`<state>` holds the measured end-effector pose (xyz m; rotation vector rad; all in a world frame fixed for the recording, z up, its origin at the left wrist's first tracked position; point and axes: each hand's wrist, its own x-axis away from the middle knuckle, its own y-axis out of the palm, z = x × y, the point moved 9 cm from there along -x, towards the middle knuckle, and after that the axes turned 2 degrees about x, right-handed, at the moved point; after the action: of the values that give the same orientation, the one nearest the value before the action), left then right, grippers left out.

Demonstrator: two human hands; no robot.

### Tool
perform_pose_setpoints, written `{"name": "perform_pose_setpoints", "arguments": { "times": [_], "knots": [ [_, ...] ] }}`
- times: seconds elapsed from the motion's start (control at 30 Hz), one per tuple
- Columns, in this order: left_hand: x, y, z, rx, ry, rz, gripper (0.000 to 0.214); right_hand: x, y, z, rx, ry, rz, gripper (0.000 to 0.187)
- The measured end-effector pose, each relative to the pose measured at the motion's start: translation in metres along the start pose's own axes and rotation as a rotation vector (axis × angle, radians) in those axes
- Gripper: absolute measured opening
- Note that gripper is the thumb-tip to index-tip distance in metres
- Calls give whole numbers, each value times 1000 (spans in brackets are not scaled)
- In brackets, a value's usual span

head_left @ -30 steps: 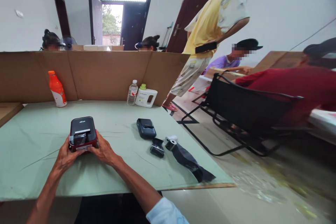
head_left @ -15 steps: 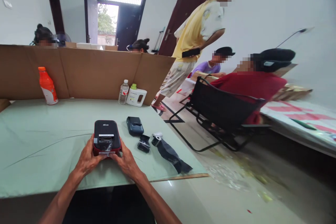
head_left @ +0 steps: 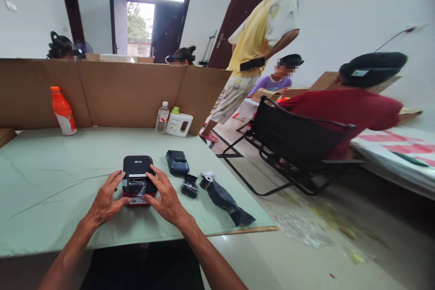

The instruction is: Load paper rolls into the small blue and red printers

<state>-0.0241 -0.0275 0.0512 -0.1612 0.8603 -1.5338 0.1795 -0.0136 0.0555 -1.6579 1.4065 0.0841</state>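
A black and red label printer [head_left: 137, 168] rests on the table in front of me, with clear tape or film at its front slot. My left hand [head_left: 105, 201] is at its left side, fingertips along the edge and thumb at the front corner. My right hand [head_left: 166, 195] holds the opposite side, fingers over the top edge and thumb against the front. Just right of it sits a smaller dark blue portable printer [head_left: 177, 163]. Nearer me are a small black part [head_left: 189, 186] and a white roll [head_left: 206, 180] beside a dark strip [head_left: 227, 201].
A cardboard screen [head_left: 115, 95] closes off the table's back. Before it stand an orange bottle [head_left: 64, 113], a water bottle [head_left: 162, 118] and a white jug [head_left: 179, 124]. To the right are a folding chair [head_left: 299, 131] with a person in red, and another person standing in yellow.
My fingers have lifted from the printer's lower sides and spread higher, the right ones onto its top edge. The seated person in red has shifted right.
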Motion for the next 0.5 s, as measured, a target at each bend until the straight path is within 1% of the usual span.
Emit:
{"name": "perform_pose_setpoints", "arguments": {
  "times": [0.1, 0.27, 0.37, 0.5],
  "knots": [
    [6, 0, 7, -46, 75, 65, 62, 0, 3, 2, 11, 3, -34, 64],
    [15, -2, 19, -145, 150, 148, 48, 2, 8, 6, -4, 41, -60, 74],
    [16, -5, 24, -210, 198, 170, 43, 1, 10, 6, -22, 44, -69, 76],
    [15, -8, 28, -259, 256, 186, 41, -2, 10, 2, -42, 47, -71, 76]
  ]
}}
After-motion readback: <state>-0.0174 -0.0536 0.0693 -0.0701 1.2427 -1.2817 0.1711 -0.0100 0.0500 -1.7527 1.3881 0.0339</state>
